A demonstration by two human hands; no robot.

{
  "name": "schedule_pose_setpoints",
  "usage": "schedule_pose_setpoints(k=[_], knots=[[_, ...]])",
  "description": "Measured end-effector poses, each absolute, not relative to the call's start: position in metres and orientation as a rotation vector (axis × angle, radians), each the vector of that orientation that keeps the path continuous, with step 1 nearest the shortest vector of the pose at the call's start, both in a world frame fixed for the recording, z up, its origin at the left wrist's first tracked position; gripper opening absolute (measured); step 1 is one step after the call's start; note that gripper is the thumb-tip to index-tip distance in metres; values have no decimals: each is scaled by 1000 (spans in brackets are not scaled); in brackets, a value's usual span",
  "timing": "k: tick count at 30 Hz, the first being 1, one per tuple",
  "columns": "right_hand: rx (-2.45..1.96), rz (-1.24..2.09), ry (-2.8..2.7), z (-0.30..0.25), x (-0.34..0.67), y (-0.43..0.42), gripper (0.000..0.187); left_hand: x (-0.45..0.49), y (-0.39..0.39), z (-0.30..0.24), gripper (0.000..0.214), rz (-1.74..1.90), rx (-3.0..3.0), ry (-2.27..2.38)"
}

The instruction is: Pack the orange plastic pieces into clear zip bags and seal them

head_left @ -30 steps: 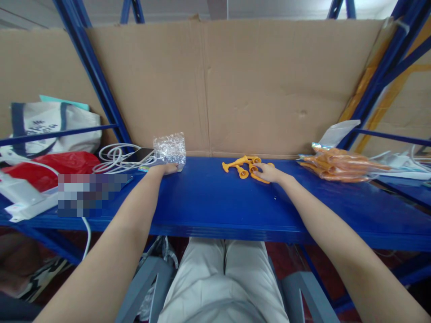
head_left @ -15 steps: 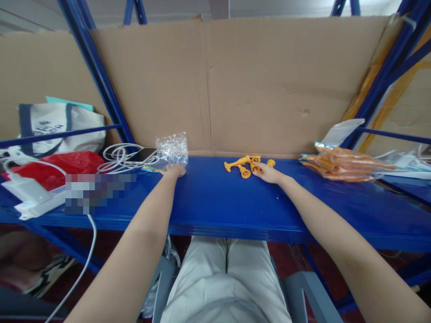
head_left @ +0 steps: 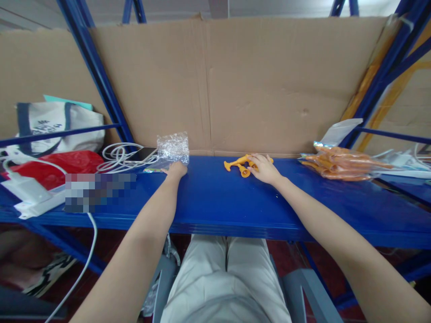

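Note:
My left hand (head_left: 177,170) is on the lower edge of a crinkled clear plastic bag (head_left: 173,146), its fingers curled down on the plastic and the thumb out to the left. Farther right, my right hand (head_left: 265,169) lies over several yellow plastic pieces (head_left: 245,172) with flared, cup-like ends. Its fingers bend around the right part of the group and hide some of it. One piece with a T-shaped end (head_left: 228,166) sticks out to the left.
At the right, a clear bag of orange pieces (head_left: 346,163) lies on the blue shelf (head_left: 222,202). On the left are a coiled white cable (head_left: 116,157), a phone (head_left: 143,154), a red bag (head_left: 67,166), a power strip (head_left: 42,204) and a canvas bag (head_left: 77,128). Cardboard (head_left: 269,85) stands behind.
My right hand has shifted up and over the yellow pieces, covering more of them. The left hand has moved slightly up and right and stays at the clear bag.

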State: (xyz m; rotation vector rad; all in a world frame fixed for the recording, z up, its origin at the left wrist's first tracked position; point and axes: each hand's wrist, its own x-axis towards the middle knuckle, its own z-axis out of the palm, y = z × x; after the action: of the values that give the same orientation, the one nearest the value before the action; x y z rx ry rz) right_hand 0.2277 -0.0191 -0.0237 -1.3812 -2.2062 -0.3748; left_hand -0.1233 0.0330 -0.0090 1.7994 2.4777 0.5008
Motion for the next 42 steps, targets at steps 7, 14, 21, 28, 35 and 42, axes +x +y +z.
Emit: schedule_pose_setpoints(k=[7,14,21,28,35,42], knots=[[-1124,-248,-2481,-18,207,-32,41,-121,29,-7,57,447,1918,2446],[-1029,-298,-2576,-12,190,-45,38,-114,31,-5,48,345,2142,2327],[-1397,-282,-2533,-17,191,-36,40,-112,28,-2,48,270,2098,2397],[-1739,-188,-2324,-26,216,-20,45,-109,24,-3,48,288,2200,2355],[-1827,-140,-2259,-27,220,-14,48,-106,23,-2,46,267,2270,2302],[-1731,-156,-2318,-25,224,-14,44,-104,27,-2,46,205,2337,2244]])
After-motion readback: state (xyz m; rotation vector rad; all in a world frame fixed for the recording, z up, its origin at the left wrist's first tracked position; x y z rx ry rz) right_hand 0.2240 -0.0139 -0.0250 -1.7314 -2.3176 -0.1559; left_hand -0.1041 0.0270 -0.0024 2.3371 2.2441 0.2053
